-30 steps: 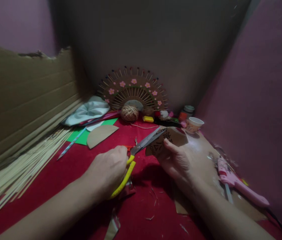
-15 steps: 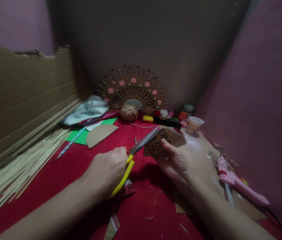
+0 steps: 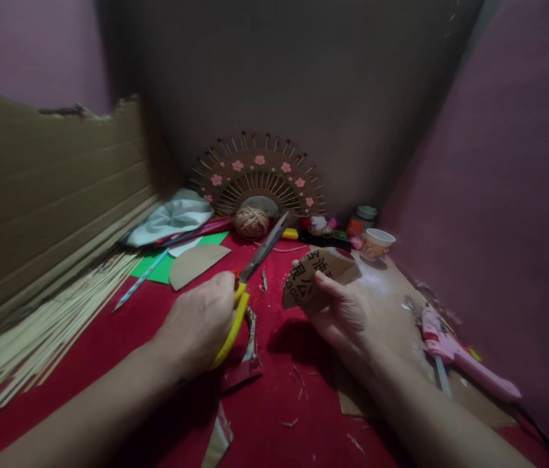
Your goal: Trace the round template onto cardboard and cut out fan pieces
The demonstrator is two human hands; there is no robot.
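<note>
My left hand [image 3: 203, 318] is closed round the yellow handles of a pair of scissors [image 3: 263, 249], whose blades point up and away, apart from the cardboard. In my right hand [image 3: 342, 312] is a rounded piece of printed brown cardboard [image 3: 306, 276], pinched between thumb and fingers above the red cloth [image 3: 284, 390]. Curled cardboard offcuts [image 3: 251, 338] and thin scraps lie on the cloth below the hands. A plain half-round cardboard piece [image 3: 197, 265] rests on a green sheet [image 3: 150, 268] beyond my left hand.
At the back stands a flowered fan [image 3: 260, 161] behind a ball of twine [image 3: 251, 222]. Thin sticks [image 3: 54, 312] and a pencil [image 3: 140, 281] lie left. A pink glue gun [image 3: 469, 361] and a paper cup [image 3: 377, 244] are on the right.
The scissors have moved left, away from the cardboard, and their blades now point more upward. My right hand keeps its hold on the cardboard almost in place.
</note>
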